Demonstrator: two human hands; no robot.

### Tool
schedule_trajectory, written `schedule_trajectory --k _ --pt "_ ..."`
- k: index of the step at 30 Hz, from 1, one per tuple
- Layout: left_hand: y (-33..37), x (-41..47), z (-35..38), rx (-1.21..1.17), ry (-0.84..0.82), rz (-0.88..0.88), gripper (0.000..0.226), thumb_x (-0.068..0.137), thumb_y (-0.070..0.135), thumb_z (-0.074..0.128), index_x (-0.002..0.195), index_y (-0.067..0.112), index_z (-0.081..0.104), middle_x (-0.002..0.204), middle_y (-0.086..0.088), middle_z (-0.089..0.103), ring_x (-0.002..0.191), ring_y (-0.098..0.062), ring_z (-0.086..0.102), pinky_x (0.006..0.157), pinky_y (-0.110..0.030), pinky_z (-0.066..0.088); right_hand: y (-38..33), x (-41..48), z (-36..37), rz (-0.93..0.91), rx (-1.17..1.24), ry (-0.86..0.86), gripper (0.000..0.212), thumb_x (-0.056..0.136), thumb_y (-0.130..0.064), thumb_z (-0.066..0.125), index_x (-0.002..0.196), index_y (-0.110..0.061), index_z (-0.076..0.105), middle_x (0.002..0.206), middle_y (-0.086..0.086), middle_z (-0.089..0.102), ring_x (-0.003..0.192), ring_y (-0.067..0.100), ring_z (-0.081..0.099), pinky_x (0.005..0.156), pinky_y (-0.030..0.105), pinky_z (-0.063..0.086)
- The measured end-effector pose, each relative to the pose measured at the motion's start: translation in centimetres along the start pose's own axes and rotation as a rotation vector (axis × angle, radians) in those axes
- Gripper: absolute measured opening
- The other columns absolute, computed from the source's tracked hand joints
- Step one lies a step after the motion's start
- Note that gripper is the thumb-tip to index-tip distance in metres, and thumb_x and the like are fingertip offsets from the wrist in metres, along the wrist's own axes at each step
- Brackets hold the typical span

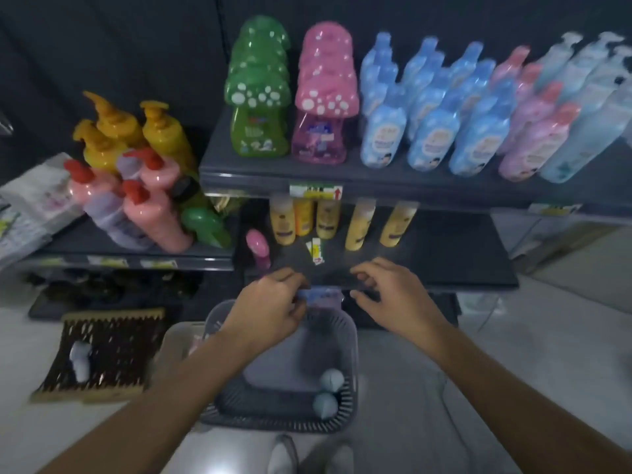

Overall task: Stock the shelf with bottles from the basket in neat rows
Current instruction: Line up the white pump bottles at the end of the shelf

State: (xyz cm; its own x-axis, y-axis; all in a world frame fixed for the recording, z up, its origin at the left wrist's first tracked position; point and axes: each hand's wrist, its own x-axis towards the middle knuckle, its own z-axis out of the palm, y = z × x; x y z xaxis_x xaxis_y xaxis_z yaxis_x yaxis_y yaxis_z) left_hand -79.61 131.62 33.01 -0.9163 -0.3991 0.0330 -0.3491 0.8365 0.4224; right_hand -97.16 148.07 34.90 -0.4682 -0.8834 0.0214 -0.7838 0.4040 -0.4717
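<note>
Left hand [270,304], fingers curled, grips a blurred blue-and-lilac bottle [321,297] over the far rim of the grey basket [347,410]; right hand [393,292] hangs half-open just beside it, holding nothing visible. Basket holds two pale round-topped bottles [330,391]. Lower shelf [444,261] carries yellow bottles [355,227]; all label print, including the shelf-edge tag [316,192], is too blurred to read.
</note>
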Motion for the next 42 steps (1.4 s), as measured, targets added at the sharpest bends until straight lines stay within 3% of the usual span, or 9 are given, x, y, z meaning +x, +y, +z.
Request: schedule_trajectory --k 3,7,12,17,21,31,35,38,42 --pt "-1.3 -2.7 5.5 -0.051 -0.053 -0.063 0.027 0.086 0.032 0.061 0.112 0.026 0.065 0.11 0.005 0.065 0.094 -0.024 0.066 0.073 -0.041 0.056 1.3 -1.4 5.6 0.037 -0.02 -0.114 0.035 0.083 -0.027 0.076 0.117 -0.018 0.069 0.106 -0.001 0.065 0.095 0.022 0.067 0.079 0.042 0.057" --pt "-2.2 -5.8 12.5 -0.119 -0.142 -0.13 0.027 0.087 0.03 0.061 0.114 0.024 0.065 0.113 0.002 0.065 0.097 -0.025 0.065 0.077 -0.04 0.056 2.8 -3.6 12.0 0.077 -0.082 -0.254 0.041 0.083 -0.026 0.076 0.122 -0.016 0.068 0.116 0.002 0.065 0.105 0.025 0.064 0.086 0.036 0.053" --pt "-2.5 -8.7 20.1 -0.151 -0.239 -0.188 0.025 0.084 0.03 0.063 0.106 0.019 0.067 0.107 -0.002 0.066 0.092 -0.029 0.065 0.073 -0.037 0.053 5.0 -5.4 19.0 0.082 -0.168 -0.453 0.044 0.084 -0.025 0.073 0.126 -0.017 0.063 0.124 0.005 0.061 0.113 0.029 0.06 0.092 0.04 0.051" --pt "-1.8 -9.6 24.7 -0.213 -0.316 -0.259 0.028 0.085 0.041 0.064 0.099 0.017 0.066 0.096 -0.004 0.069 0.083 -0.029 0.066 0.073 -0.036 0.053 6.2 -5.7 23.4 0.02 -0.356 -0.656 0.039 0.089 -0.03 0.067 0.125 -0.019 0.057 0.128 0.005 0.056 0.117 0.028 0.058 0.089 0.041 0.052" --pt "-1.1 -9.7 26.8 -0.169 -0.443 -0.317 0.032 0.084 0.041 0.065 0.105 0.017 0.062 0.104 -0.004 0.068 0.093 -0.029 0.067 0.081 -0.037 0.056 6.6 -5.6 24.8 -0.086 -0.488 -0.674 0.035 0.09 -0.032 0.068 0.121 -0.018 0.061 0.122 0.006 0.059 0.109 0.028 0.062 0.082 0.038 0.052" --pt "-0.5 -8.2 28.4 -0.044 -0.41 -0.288 0.022 0.091 0.018 0.06 0.113 0.015 0.065 0.112 -0.005 0.065 0.098 -0.031 0.067 0.083 -0.041 0.054 7.0 -4.3 25.6 -0.057 -0.477 -0.724 0.031 0.087 -0.019 0.07 0.116 -0.016 0.062 0.119 0.006 0.054 0.106 0.029 0.062 0.082 0.041 0.052" --pt "-1.8 -8.4 26.4 0.026 -0.382 -0.306 0.022 0.089 0.027 0.062 0.107 0.015 0.064 0.107 -0.005 0.065 0.093 -0.029 0.066 0.08 -0.037 0.053 6.2 -3.6 24.7 0.026 -0.416 -0.697 0.04 0.086 -0.025 0.073 0.122 -0.014 0.06 0.126 0.007 0.053 0.117 0.027 0.056 0.09 0.036 0.046" --pt "-2.5 -7.2 22.7 0.088 -0.375 -0.278 0.028 0.084 0.035 0.066 0.106 0.016 0.065 0.104 -0.006 0.065 0.093 -0.031 0.066 0.073 -0.035 0.048 4.9 -2.7 22.1 0.043 -0.389 -0.608 0.039 0.081 -0.024 0.076 0.116 -0.016 0.062 0.122 0.005 0.056 0.114 0.026 0.057 0.08 0.033 0.043" --pt "-2.2 -4.7 15.7 0.202 -0.346 -0.227 0.033 0.077 0.034 0.07 0.107 0.021 0.068 0.102 -0.006 0.068 0.095 -0.034 0.066 0.073 -0.037 0.05 3.0 -1.3 16.2 0.099 -0.315 -0.553 0.027 0.071 -0.015 0.075 0.096 -0.018 0.07 0.101 0.002 0.06 0.098 0.026 0.061 0.069 0.03 0.041"
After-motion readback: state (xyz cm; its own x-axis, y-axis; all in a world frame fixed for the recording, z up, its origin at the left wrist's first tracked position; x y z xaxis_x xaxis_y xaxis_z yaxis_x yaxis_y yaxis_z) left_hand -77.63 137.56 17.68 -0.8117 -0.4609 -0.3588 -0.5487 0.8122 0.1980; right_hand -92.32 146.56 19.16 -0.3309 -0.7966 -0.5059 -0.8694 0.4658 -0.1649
